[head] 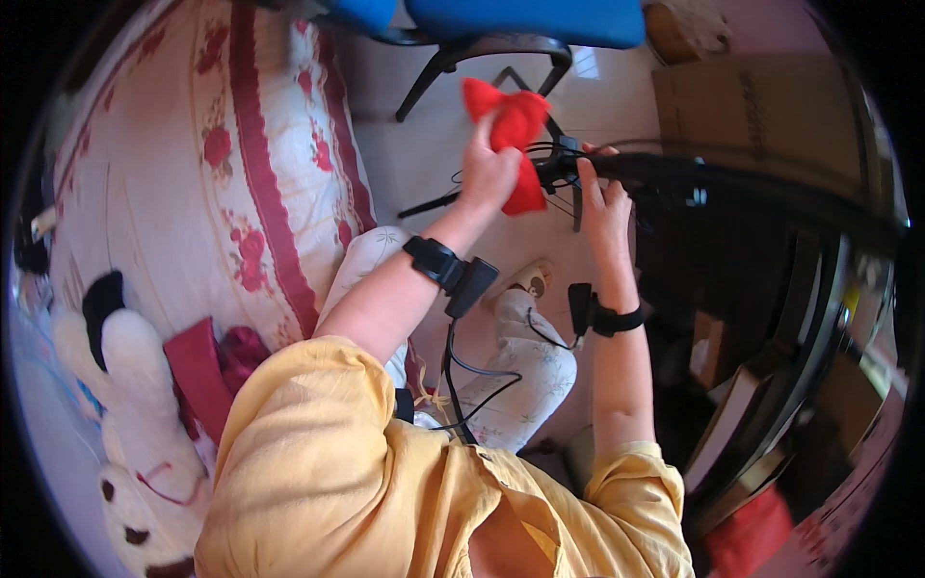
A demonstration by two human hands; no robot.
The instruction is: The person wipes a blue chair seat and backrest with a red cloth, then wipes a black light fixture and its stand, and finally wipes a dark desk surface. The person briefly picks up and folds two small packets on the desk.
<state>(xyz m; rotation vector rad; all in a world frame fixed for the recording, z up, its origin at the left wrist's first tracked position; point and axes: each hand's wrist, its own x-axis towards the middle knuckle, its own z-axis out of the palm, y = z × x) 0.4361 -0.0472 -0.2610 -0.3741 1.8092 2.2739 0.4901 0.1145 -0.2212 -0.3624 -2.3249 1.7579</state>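
Note:
My left hand point(491, 170) grips a crumpled red cloth point(519, 123), with parts of it sticking out above and below the fist. Just right of the cloth is the left end of a long black panel point(723, 177), seen nearly edge-on; what it is exactly I cannot tell. My right hand point(605, 199) holds this end, fingers reaching around its edge. Thin black cables point(553, 148) bunch at that end, between the two hands. The cloth is close to this end; whether they touch is unclear.
A bed with a floral sheet point(282, 180) lies left, bearing a plush dog point(144, 404). A blue chair point(520, 22) with black legs stands ahead. A cardboard box point(759, 115) stands right, above dark shelving point(766, 347). Corded black wrist devices point(437, 264) are strapped to both forearms.

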